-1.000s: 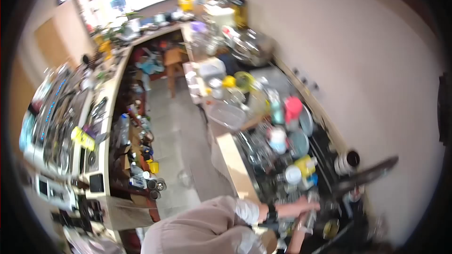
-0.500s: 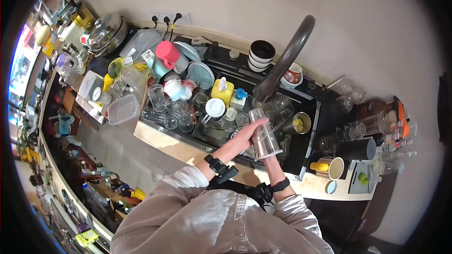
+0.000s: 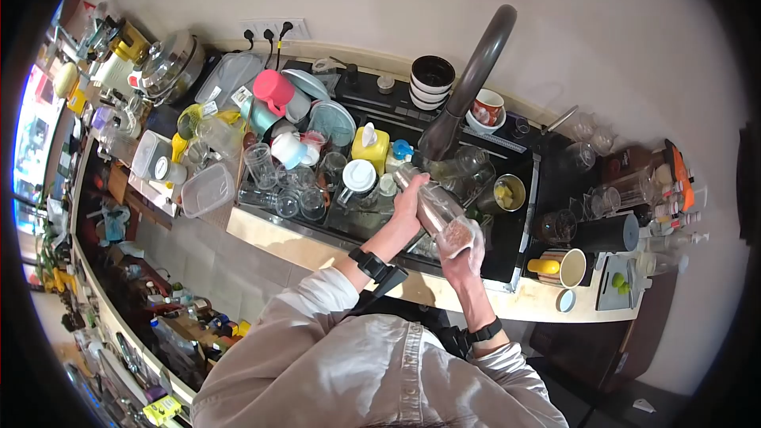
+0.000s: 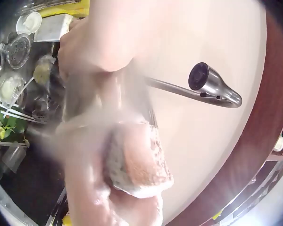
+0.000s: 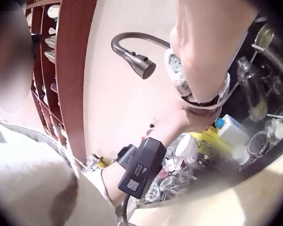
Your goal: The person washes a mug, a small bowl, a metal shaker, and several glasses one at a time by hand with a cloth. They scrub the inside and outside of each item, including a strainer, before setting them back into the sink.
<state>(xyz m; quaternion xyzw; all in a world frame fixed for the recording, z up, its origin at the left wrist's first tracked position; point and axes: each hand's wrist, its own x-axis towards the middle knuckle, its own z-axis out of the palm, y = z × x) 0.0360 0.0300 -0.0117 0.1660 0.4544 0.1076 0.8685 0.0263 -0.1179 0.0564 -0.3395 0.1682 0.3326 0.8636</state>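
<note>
My left hand (image 3: 407,204) grips a tall clear cup (image 3: 437,208) round its upper part in the head view. The cup lies tilted, its near end toward my right hand (image 3: 464,254). My right hand holds a foamy sponge (image 3: 457,238) against that end. In the right wrist view the sponge (image 5: 177,75) looks grey and porous with a white edge, and the cup's rim (image 5: 212,106) rings my right fingers. The left wrist view shows the cup (image 4: 108,96) blurred, with my left hand (image 4: 104,42) above it and my right hand (image 4: 89,193) below.
A dark curved faucet (image 3: 476,71) rises behind the sink. Glasses, jars and a white-lidded pitcher (image 3: 359,177) crowd the left side. A yellow tissue box (image 3: 371,152) stands behind them. To the right are a metal cup (image 3: 508,192), a yellow cup (image 3: 571,268) and a black cylinder (image 3: 607,233).
The head view has swung from the room to the sink. Since half a second ago the cup has tilted over, and my right hand has come round to its near end with the sponge.
</note>
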